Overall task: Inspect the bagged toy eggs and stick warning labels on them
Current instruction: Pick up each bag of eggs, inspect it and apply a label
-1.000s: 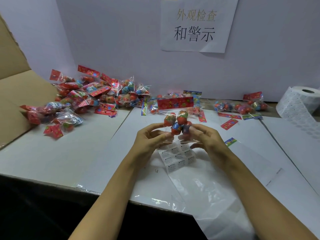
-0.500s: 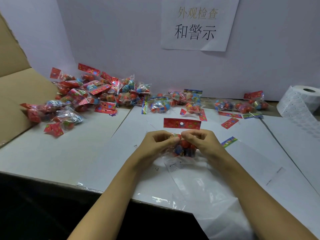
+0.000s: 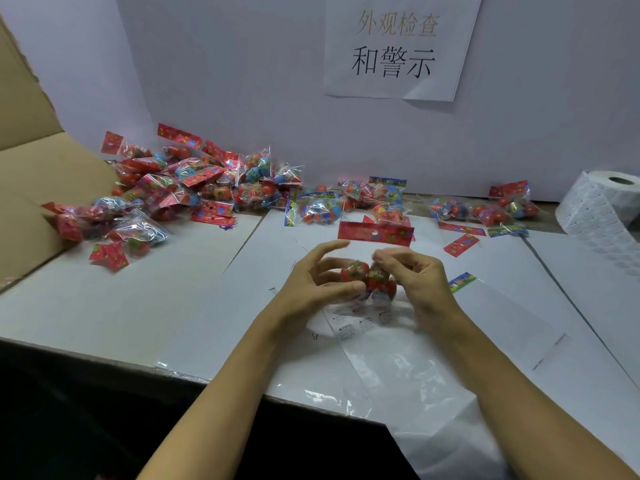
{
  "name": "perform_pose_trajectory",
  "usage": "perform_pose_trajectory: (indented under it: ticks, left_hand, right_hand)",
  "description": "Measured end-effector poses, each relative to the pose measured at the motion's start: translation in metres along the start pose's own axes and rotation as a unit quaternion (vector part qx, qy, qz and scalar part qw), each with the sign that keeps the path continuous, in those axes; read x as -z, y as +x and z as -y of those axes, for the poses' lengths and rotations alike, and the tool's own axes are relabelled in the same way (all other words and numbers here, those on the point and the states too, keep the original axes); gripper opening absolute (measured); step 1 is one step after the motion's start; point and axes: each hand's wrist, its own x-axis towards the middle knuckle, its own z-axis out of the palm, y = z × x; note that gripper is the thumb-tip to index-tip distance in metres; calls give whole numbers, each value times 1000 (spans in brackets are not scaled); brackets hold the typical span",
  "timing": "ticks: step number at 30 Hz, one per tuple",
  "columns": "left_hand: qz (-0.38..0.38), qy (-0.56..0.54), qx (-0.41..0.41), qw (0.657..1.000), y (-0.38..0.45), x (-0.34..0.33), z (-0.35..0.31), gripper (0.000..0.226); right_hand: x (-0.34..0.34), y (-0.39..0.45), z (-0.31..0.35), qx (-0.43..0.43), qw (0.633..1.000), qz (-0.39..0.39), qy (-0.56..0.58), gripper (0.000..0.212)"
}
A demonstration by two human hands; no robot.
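Small packing or inspection workstation, as in toy factory. Worktop (image 3: 104, 306) covered with white paper sheets, enclosed by plain white partition (image 3: 242, 81) at far side. Printed paper sign (image 3: 398, 46) with Chinese characters taped to partition. Bulk pile of bagged toy eggs (image 3: 194, 188) heaped at far left, smaller batch (image 3: 485, 209) set at far right. Roll of white labels (image 3: 602, 199) placed at right edge. Open cardboard carton (image 3: 31, 161) seen at left.
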Motion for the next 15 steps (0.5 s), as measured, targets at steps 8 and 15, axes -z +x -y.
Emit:
perform_pose_trajectory:
  ticks: [8, 15]
  left_hand:
    - [-323, 95, 7, 942, 9, 10, 3, 31]
    - [-104, 385, -13, 917, 5, 2, 22, 47]
  right_hand:
    - [10, 11, -5, -158, 986, -4, 53, 29]
    - [16, 14, -10, -194, 978, 27, 73, 33]
